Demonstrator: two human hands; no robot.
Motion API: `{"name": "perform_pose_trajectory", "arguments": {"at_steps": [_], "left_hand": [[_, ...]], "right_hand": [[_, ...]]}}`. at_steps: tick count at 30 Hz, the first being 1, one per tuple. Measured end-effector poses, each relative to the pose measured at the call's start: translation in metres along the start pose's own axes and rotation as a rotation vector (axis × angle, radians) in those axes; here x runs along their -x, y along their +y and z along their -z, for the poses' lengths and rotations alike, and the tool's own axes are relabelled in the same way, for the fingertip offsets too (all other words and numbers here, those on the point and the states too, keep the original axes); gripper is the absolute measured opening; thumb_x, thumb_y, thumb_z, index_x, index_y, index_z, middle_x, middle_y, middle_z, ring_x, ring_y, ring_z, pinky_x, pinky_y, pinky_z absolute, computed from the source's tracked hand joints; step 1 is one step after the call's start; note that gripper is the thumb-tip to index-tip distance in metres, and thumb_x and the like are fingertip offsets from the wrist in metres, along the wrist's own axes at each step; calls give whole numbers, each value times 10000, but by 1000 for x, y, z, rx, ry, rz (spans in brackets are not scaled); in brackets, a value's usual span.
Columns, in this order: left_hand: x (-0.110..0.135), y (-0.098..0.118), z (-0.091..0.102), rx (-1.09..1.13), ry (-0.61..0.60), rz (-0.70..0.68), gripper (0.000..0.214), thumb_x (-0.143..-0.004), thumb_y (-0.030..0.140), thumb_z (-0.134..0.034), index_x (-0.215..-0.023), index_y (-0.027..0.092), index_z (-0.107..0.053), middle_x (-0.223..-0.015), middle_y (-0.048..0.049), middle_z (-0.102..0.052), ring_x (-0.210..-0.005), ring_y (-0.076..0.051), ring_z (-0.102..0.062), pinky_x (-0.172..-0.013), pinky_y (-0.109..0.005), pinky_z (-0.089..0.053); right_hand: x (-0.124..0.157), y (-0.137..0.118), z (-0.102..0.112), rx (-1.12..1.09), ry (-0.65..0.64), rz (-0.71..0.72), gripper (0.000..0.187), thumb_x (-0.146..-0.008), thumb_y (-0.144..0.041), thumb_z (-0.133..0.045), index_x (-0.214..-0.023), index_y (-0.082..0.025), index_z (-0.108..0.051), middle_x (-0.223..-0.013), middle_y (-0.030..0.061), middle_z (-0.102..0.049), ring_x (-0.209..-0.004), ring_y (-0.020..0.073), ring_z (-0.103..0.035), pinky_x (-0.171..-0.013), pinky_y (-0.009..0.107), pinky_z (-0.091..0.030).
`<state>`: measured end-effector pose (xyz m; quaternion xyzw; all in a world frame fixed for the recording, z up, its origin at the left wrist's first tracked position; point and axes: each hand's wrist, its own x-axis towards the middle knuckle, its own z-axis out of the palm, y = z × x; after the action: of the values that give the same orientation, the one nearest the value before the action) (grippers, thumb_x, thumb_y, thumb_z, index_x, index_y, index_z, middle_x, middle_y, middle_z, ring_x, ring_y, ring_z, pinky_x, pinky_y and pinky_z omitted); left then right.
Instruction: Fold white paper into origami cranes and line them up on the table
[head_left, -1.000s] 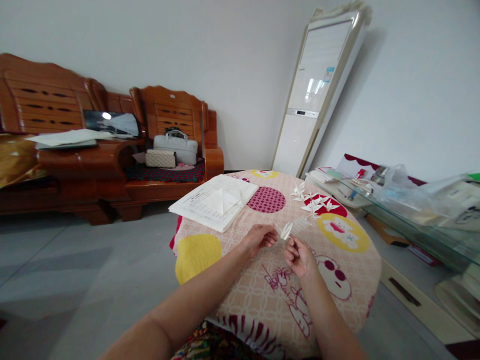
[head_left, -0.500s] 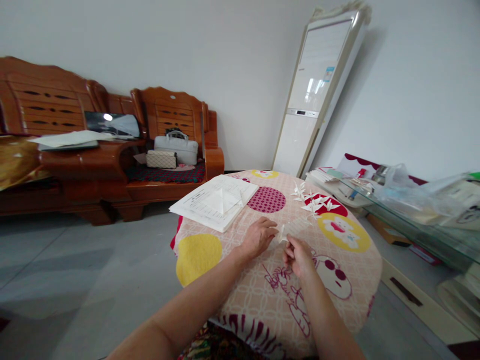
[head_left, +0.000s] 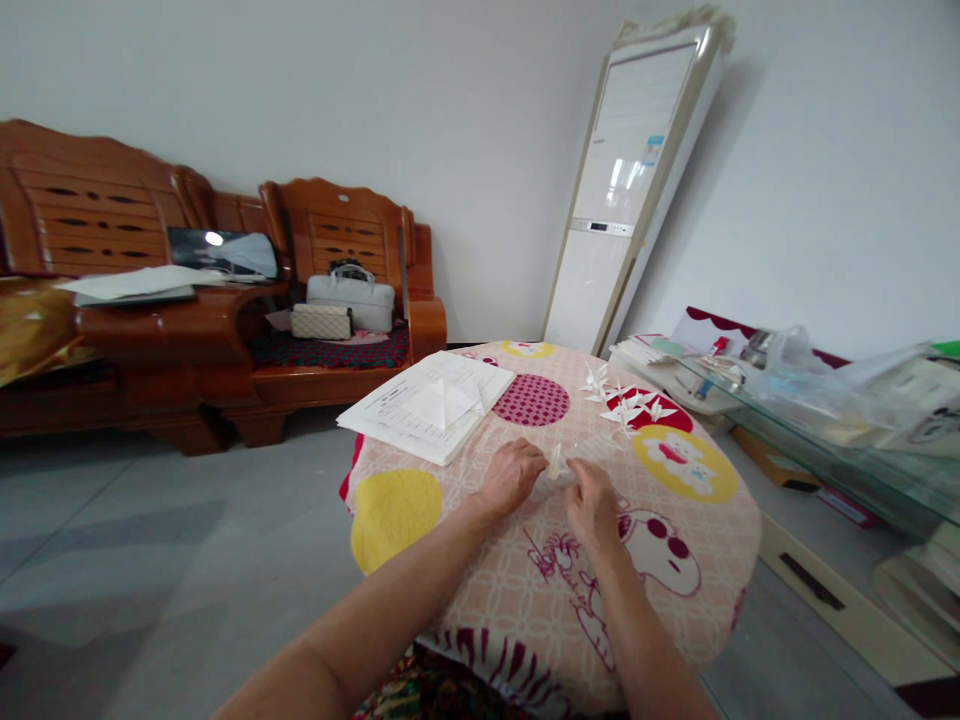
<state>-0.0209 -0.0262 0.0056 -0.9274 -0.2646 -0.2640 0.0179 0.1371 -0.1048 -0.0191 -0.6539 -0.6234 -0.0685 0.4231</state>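
My left hand [head_left: 512, 477] and my right hand [head_left: 592, 505] rest on a round table with a patterned cloth [head_left: 450, 600], close together. Between them a small folded white paper piece [head_left: 556, 462] sticks up, pinched by the fingertips of both hands and pressed down toward the cloth. Both hands show their backs, with fingers curled. Further back on the cloth lie several small white folded paper cranes [head_left: 627, 399]. A stack of white paper sheets [head_left: 427, 402] sits at the table's far left.
A wooden sofa [head_left: 210, 300] with bags [head_left: 351, 300] stands at the left along the wall. A tall white air conditioner [head_left: 630, 190] leans in the corner. A glass-topped table [head_left: 825, 410] with clutter runs along the right. Grey floor lies to the left.
Both hands have lowered from above the cloth down onto the table, bringing the folded paper piece with them and closing in over it.
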Motion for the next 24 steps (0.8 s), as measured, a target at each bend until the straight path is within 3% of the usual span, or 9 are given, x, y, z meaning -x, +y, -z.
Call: {"name": "perform_pose_trajectory", "arguments": {"at_steps": [5, 8, 11, 16, 24], "left_hand": [[0, 6, -1, -55, -43, -13, 180, -911, 205, -524, -807, 161, -664, -824, -47, -677, -813, -189, -567, -748, -310, -400], [0, 9, -2, -58, -62, -4, 195, -914, 213, -517, -812, 158, -674, -812, -56, -668, -818, -195, -567, -754, -318, -404], [0, 11, -3, -50, -102, 47, 227, -920, 210, -494, -804, 151, -681, -800, -73, -652, -810, -196, -570, -768, -325, -416], [-1, 14, -7, 4, -166, 165, 237, -912, 181, -466, -829, 132, -682, -799, -92, -632, -793, -196, -588, -747, -312, -440], [-1, 24, -16, 93, -138, 268, 237, -874, 132, -432, -816, 131, -662, -778, -74, -641, -701, -161, -590, -642, -256, -415]], "right_hand": [[2, -13, 3, 353, -28, 110, 245, -818, -89, -495, -934, -126, -708, -1296, 184, -561, -1133, 283, -510, -961, 406, -394], [3, -19, 6, 469, -152, 83, 212, -852, -87, -497, -834, -153, -697, -1004, 124, -685, -924, 234, -583, -856, 345, -401], [3, -22, 6, 557, -243, 56, 212, -856, -71, -493, -822, -156, -685, -789, 81, -682, -789, 217, -592, -767, 325, -384], [3, -25, 4, 594, -255, 46, 209, -855, -58, -486, -845, -140, -678, -796, 97, -689, -774, 220, -610, -729, 318, -368], [2, -31, 2, 576, -214, -66, 218, -849, -41, -469, -828, -129, -668, -753, 102, -698, -679, 193, -645, -597, 279, -330]]}}
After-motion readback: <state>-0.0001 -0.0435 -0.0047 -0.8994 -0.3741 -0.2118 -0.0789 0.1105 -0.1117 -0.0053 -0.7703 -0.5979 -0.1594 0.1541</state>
